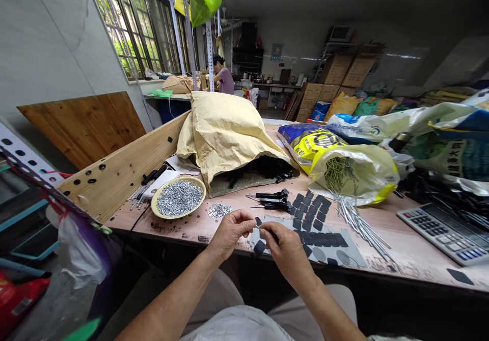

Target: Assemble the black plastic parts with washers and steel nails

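My left hand and my right hand meet over the table's front edge, fingertips nearly touching. Both are closed in a pinch around something small and thin with a pale glint; its kind cannot be made out. Beneath them lies a grey sheet bearing rows of dark rounded-square pads. Several black plastic parts with thin metal rods lie just beyond my hands. To the left, a small heap of metal washers sits beside a yellow bowl filled with similar silvery pieces.
A large paper sack holding black parts opens toward me. Metal rods spill from a yellow plastic bag at right, near a calculator. A wooden board borders the left side. Another person works in the background.
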`<state>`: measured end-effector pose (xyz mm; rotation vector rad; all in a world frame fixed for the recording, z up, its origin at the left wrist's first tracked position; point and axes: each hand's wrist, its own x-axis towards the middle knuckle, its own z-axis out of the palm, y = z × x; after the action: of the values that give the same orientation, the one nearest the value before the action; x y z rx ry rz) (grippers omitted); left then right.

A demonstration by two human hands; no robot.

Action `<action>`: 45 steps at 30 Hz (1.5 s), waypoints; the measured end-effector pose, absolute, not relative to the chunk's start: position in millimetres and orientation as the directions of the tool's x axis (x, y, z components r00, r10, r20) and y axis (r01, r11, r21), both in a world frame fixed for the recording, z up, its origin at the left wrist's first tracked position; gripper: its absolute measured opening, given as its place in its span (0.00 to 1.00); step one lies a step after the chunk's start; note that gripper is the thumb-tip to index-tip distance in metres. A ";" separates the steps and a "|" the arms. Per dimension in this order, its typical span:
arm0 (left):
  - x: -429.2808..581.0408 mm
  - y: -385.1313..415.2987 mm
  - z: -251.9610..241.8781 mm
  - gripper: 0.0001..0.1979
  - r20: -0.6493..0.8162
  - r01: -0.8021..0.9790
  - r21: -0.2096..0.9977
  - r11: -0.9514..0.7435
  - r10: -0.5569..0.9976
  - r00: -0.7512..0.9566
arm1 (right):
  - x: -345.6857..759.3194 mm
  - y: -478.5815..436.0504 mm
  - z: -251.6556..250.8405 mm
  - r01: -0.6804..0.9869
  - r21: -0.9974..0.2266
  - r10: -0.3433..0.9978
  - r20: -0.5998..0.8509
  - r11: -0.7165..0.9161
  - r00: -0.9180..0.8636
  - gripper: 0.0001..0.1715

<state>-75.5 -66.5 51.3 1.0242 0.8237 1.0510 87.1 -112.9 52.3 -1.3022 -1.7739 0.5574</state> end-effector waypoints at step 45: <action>-160.5 -45.9 6.9 0.09 0.357 0.568 0.754 -0.330 0.932 0.069 | 164.6 -186.5 -22.3 0.308 -0.946 0.993 -0.076 -0.099 0.086 0.15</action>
<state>-160.5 -45.9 6.9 1.9358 1.4880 1.1677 164.6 -186.5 -22.3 -1.5419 -1.3378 1.0528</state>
